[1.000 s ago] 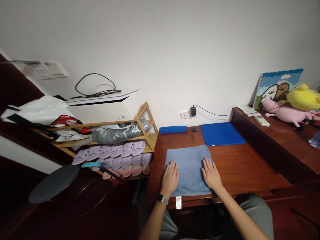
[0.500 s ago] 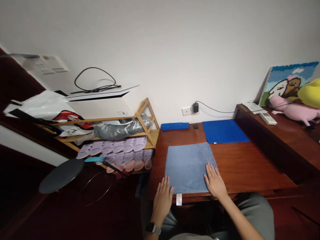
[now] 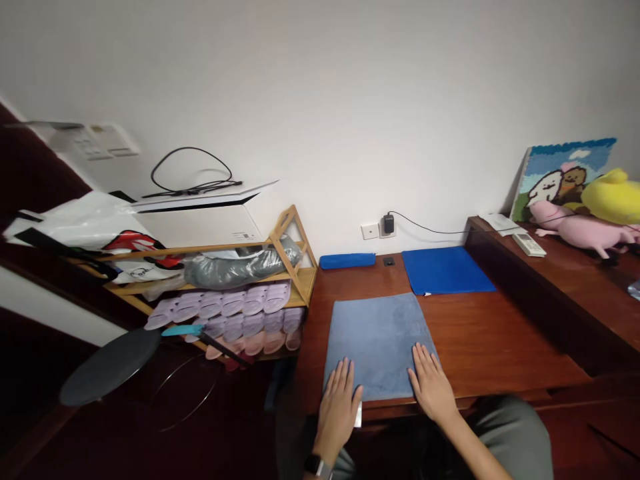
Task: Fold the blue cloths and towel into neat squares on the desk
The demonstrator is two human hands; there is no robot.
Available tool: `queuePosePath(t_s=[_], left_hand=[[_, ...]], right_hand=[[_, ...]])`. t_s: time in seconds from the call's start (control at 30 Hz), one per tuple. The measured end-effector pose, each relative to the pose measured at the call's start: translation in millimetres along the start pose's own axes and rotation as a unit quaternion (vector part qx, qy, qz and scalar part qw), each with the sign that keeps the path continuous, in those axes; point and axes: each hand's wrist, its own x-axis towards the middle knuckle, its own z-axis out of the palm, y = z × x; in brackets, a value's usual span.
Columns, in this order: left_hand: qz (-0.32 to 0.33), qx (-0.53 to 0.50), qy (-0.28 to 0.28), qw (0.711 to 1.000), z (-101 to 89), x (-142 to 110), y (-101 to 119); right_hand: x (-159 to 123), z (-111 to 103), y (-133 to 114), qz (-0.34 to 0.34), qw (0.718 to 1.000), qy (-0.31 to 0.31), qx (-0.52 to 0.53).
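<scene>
A grey-blue cloth [image 3: 377, 340] lies spread flat on the brown wooden desk [image 3: 500, 340], its near edge along the desk's front. My left hand [image 3: 339, 407] rests palm down with fingers stretched over the cloth's near left corner, partly covering a white tag [image 3: 359, 415] that hangs over the edge. Flat on the near right side of the cloth is my right hand [image 3: 433, 383], its fingers extended. Neither hand grips anything. Toward the wall lie a spread bright blue cloth [image 3: 447, 270] and a narrow folded blue cloth [image 3: 347, 261].
Left of the desk stands a wooden rack [image 3: 300, 280] with rows of slippers [image 3: 233, 303] and a white box [image 3: 200, 223]. A black charger [image 3: 389, 224] is plugged in at the wall. The raised right surface holds a remote control [image 3: 529, 244] and a pink plush toy [image 3: 580, 227].
Both hands have slid nearer to my body along the cloth's sides. My left hand came off the near left corner, then returned onto it. The cloth stays flat.
</scene>
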Motion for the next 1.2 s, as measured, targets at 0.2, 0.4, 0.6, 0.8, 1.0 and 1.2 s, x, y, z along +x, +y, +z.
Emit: queuePosePath(t_s=[0.2, 0.4, 0.6, 0.8, 1.0, 1.2], left_hand=[[-0.051, 0.033, 0.033, 0.998, 5.3, -57, -41], [-0.043, 0.04, 0.048, 0.997, -4.7, -72, -50], [0.021, 0.016, 0.051, 0.998, -22.6, -39, -25], [0.042, 0.028, 0.034, 0.998, -9.4, -21, -15], [-0.002, 0.051, 0.065, 0.997, 8.4, -62, -51], [0.008, 0.045, 0.122, 0.991, 6.9, -64, -65]], right_hand=[[-1, 6, 2, -0.004, 1.0, 0.01, -0.004], [-7, 1, 4, -0.017, 1.0, 0.013, -0.007], [-19, -14, 5, -0.092, 0.994, 0.064, -0.009], [-25, -14, 8, -0.115, 0.991, 0.065, 0.004], [-33, -11, 14, -0.106, 0.993, 0.052, 0.027], [36, -27, 20, -0.01, 0.998, 0.014, 0.066]])
